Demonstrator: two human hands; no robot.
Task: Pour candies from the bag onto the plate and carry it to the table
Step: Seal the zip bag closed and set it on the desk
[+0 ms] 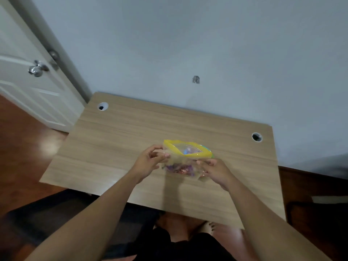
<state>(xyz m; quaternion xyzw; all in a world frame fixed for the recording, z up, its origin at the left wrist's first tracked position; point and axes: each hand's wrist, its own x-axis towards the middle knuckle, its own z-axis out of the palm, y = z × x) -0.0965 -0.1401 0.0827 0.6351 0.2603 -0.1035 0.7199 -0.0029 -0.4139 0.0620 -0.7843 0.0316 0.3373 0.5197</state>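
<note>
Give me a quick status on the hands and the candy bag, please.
Left hand and right hand both gripping candy bag, held above desk. Yellow zip top open, candies inside. No plate in view. Nothing in the way.

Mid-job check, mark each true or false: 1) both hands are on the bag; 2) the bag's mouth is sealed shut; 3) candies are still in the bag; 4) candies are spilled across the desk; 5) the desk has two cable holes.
1) True: the left hand and right hand hold the bag from either side.
2) False: its yellow zip rim gapes open.
3) True: candies sit in the bag's bottom.
4) False: no candies lie on the desk.
5) True: a left hole and a right hole.
</note>
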